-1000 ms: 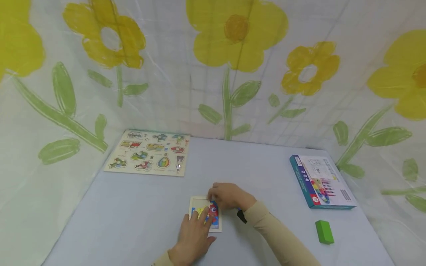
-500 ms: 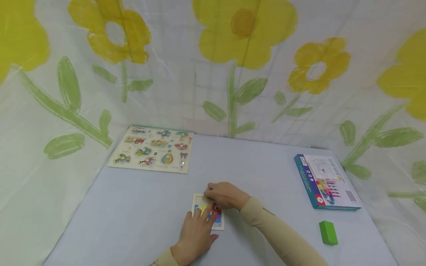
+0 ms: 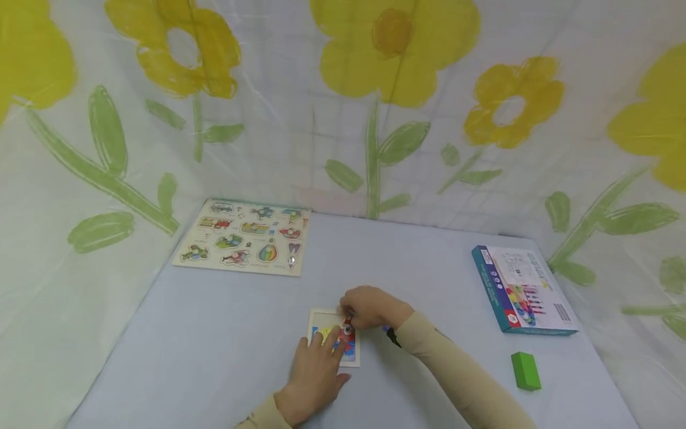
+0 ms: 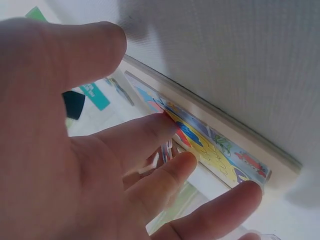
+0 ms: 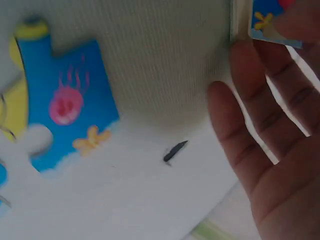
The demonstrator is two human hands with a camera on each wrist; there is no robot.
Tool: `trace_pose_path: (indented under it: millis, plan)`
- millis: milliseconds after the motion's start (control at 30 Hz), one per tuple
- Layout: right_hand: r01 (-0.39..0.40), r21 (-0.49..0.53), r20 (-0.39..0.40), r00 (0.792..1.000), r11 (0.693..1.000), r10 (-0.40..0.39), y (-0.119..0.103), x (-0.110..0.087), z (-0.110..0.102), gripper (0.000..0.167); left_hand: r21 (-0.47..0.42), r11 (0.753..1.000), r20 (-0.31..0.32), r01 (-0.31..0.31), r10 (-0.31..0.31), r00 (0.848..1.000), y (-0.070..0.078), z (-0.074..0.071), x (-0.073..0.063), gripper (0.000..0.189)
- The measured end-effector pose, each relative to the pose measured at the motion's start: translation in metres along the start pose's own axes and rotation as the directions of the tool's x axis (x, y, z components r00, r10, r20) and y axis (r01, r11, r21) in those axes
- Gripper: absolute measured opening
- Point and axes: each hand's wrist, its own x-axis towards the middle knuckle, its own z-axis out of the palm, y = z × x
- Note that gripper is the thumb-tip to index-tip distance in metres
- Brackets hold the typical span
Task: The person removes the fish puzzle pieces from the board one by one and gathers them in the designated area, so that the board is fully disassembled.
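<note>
Nearest: left hand (image 3: 315, 378), fingers spread, grip relaxed, clasping nothing; fingertips rest on a small framed puzzle board (image 3: 311, 322) lying flat on the pale counter (image 3: 241, 333). Part of its picture is covered by the fingers.

Right hand (image 3: 370, 307) at the board's far right corner. Fingers curled, grip closed down to a pinch on a mostly red puzzle piece (image 3: 348, 319); contact partly hidden.

Right wrist view: a blue jigsaw piece (image 5: 80, 110), pink jellyfish and orange starfish printed on it, well apart from the fingers.

Off to the right, a green block (image 3: 526, 370); beyond it, a teal-edged box (image 3: 536, 286) lying flat.

Far left: larger vehicle board (image 3: 276, 268), rainbow balloon among its shapes.

Farthest: whitish curtain (image 3: 278, 155) with big yellow flowers (image 3: 399, 65).
</note>
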Motion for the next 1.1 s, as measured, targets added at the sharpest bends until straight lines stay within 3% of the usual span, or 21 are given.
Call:
trace_pose_path:
  millis: [100,233,333,433,500,633,767,933,1100]
  plan:
    - [0.014,0.154,-0.027,1.0,0.988,-0.01,0.01,-0.006,0.001,0.023,-0.006,1.0,-0.003,-0.003,0.003,1.0,-0.001,0.0,0.0,0.063]
    - [0.057,0.314,-0.09,0.996,0.948,-0.031,0.025,-0.017,0.005,0.015,-0.022,1.0,0.018,-0.015,0.015,1.0,0.001,0.001,0.001,0.064]
    - [0.067,0.469,-0.144,0.99,0.881,0.001,0.04,-0.031,0.0,0.01,-0.022,1.0,0.028,-0.023,0.023,0.999,0.001,0.0,0.002,0.064]
    - [0.025,0.591,-0.169,0.981,0.807,0.094,0.061,-0.057,-0.011,0.009,-0.029,0.999,0.039,-0.017,0.018,0.999,0.001,-0.001,0.004,0.064]
    - [-0.034,0.6,-0.153,0.976,0.799,0.156,0.077,-0.078,-0.018,0.008,-0.04,0.999,0.049,-0.01,0.012,0.999,0.0,-0.001,0.004,0.063]
    - [-0.219,0.555,0.0,0.965,0.802,0.264,0.104,-0.111,-0.019,0.003,-0.057,0.998,0.069,-0.003,0.007,0.998,-0.002,-0.002,0.004,0.063]
    - [-0.336,0.56,0.126,0.938,0.757,0.323,0.12,-0.125,-0.01,0.003,-0.058,0.998,0.063,-0.009,0.012,0.998,-0.004,-0.003,0.003,0.061]
    - [-0.362,0.578,0.125,0.925,0.731,0.359,0.128,-0.126,0.001,0.006,-0.066,0.998,0.044,-0.007,0.01,0.999,-0.004,0.0,0.001,0.059]
    - [-0.371,0.564,0.105,0.919,0.738,0.381,0.129,-0.126,0.007,0.007,-0.093,0.996,0.039,-0.007,0.011,0.999,-0.003,0.004,0.001,0.062]
